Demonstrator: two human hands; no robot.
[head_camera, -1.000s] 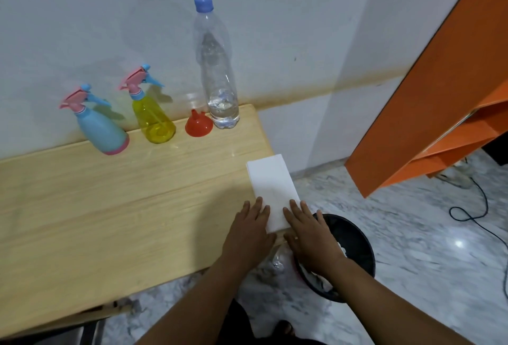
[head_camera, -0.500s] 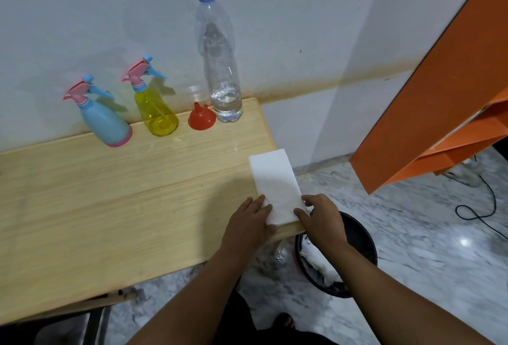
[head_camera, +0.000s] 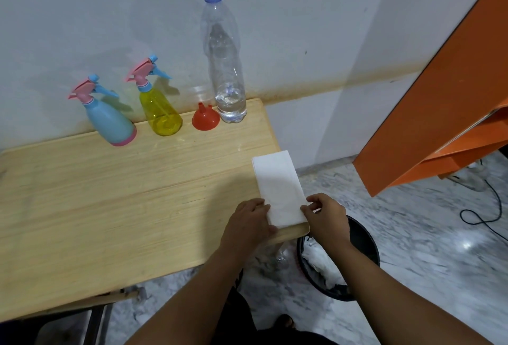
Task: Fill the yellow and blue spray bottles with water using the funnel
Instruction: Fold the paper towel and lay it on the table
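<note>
A blue spray bottle and a yellow spray bottle, both with pink trigger heads on, stand at the back of the wooden table by the wall. Beside them an orange funnel sits mouth down, spout up. To its right is a tall clear water bottle with a blue cap and a little water at the bottom. A folded white tissue lies along the table's right edge. My left hand grips its left side with curled fingers. My right hand pinches its right edge.
A black bin with white waste stands on the marble floor just under the table's right corner. An orange shelf unit leans in from the right. A black cable lies on the floor.
Both hands went from lying flat on the tissue's near end to curling at its two sides; the right one shifted to the right edge and now pinches it.
</note>
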